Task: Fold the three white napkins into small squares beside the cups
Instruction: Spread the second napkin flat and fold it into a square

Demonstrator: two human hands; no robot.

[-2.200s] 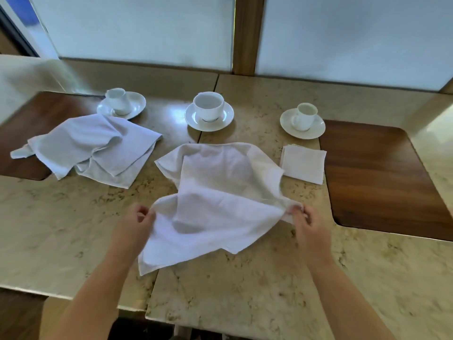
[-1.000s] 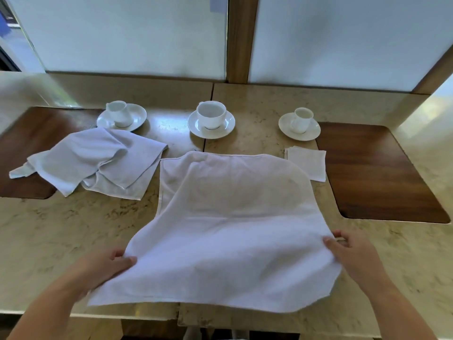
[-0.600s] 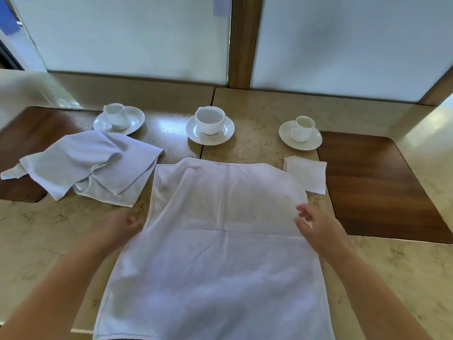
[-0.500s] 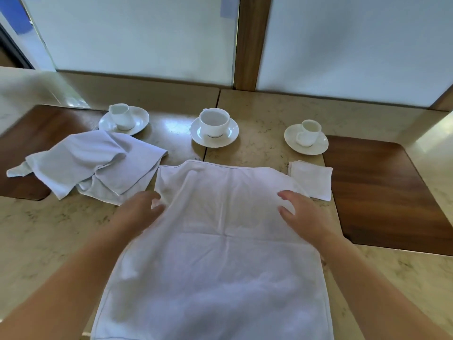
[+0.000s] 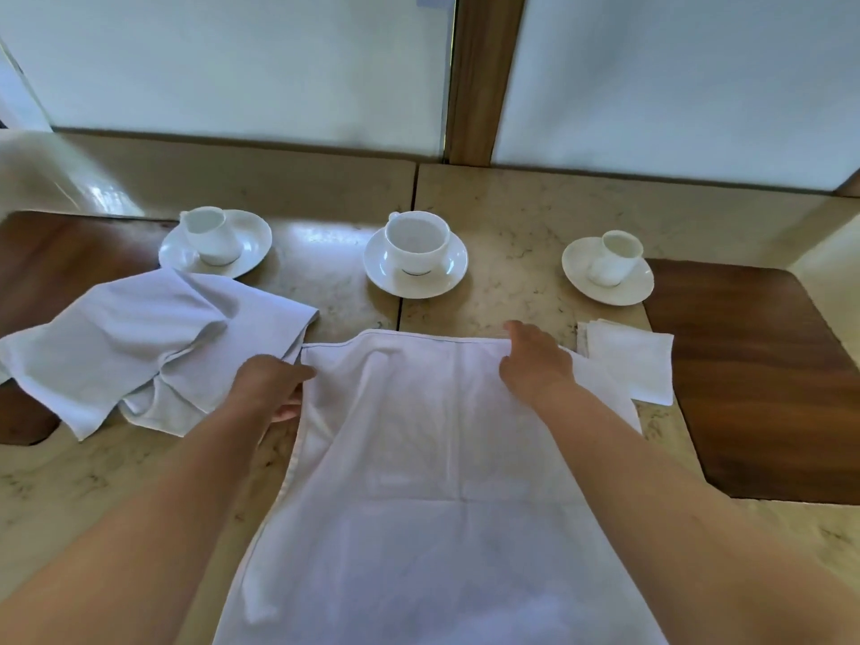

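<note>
- Head view: at the far left, the crumpled napkin [image 5: 139, 346] lies in a heap below the left cup [image 5: 211, 235]. It is not folded yet, and its right edge comes close to the napkin we work on.
- Our left hand [image 5: 272, 388] closes its fingers on the far left corner of the open napkin [image 5: 442, 458], which we judge prepares the first fold.
- The open napkin lies flat below the middle cup [image 5: 417, 242]; its near end leaves the picture.
- Our right hand [image 5: 535, 358] rests on the far right corner with the fingers curled. We cannot tell if it pinches or only presses.
- The folded napkin [image 5: 630, 360] lies below the right cup [image 5: 616, 256], touching the open one, so pulling could disturb it.
</note>
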